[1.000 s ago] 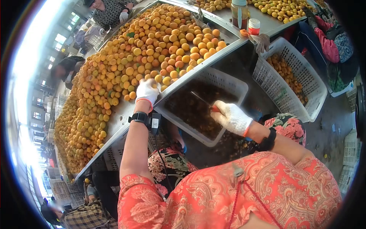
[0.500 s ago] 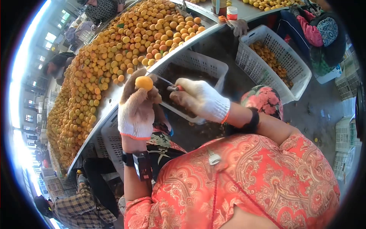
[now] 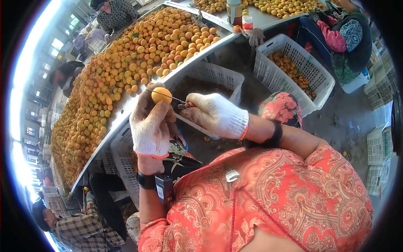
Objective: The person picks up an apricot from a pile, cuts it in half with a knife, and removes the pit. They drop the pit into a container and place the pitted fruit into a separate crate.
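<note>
My left hand [image 3: 152, 122], in a white knit glove with stained fingers, holds an orange-yellow fruit [image 3: 161, 95] upright between thumb and fingers. My right hand [image 3: 216, 113], gloved the same way, is closed around the red handle of a small knife [image 3: 173, 98]. Its thin blade lies across the fruit. Both hands are above the near edge of a white crate [image 3: 238, 80] with dark contents. Beyond them, a large heap of similar fruit [image 3: 138, 59] covers the metal table [image 3: 121, 110].
At the right stands a white crate [image 3: 327, 86] with halved fruit. A bottle [image 3: 234, 12] and a red-and-white jar [image 3: 247, 22] stand on the table's far part. People sit at the upper right, upper left and lower left. More crates are stacked at the right edge.
The knife blade has come from beside the fruit to across it, as my right hand moved slightly left and down. My left hand still grips the fruit. The whole view has shifted a little.
</note>
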`<state>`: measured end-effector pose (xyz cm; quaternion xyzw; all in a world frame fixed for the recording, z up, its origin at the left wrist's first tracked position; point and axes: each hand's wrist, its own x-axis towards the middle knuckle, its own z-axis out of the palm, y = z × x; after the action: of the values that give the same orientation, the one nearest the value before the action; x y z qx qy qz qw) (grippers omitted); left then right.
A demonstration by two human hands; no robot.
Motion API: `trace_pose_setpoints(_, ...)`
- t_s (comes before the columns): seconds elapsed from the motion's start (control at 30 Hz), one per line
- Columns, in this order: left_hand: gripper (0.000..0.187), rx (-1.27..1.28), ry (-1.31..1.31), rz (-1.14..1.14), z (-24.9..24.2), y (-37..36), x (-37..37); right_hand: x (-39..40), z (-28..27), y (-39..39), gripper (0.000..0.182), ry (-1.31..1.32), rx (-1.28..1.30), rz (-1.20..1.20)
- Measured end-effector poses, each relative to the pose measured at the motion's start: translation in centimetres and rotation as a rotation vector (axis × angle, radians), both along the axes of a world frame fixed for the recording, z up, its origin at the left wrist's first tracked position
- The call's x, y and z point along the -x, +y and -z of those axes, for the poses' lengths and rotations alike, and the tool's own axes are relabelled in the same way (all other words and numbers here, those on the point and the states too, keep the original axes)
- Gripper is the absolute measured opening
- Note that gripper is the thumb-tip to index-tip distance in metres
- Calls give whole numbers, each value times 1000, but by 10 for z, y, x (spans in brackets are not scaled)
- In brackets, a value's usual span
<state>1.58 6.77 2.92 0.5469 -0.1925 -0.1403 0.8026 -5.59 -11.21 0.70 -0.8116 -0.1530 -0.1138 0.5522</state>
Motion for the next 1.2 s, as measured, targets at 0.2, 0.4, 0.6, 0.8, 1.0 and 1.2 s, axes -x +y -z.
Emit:
trace_pose_setpoints(0.2,46,-33,-39,-92,-5,-8,8,-1,8,4,25,-70,93,120)
trace_pose_setpoints(0.4,42,47,-24,-129,-2,-18,9,-3,9,8,26,6,121,179)
trace_pose_setpoints(0.6,41,76,1,-158,3,-28,10,-8,22,10,26,53,151,207)
trace_pose_setpoints(0.8,40,151,2,-141,5,-35,7,-6,17,11,27,200,47,148)
trace_pose_setpoints(1.0,36,181,242,-171,16,-39,3,-17,38,18,25,-42,183,295)
trace_pose_setpoints(1.2,45,139,214,-147,31,-43,0,-8,21,13,31,110,136,260)
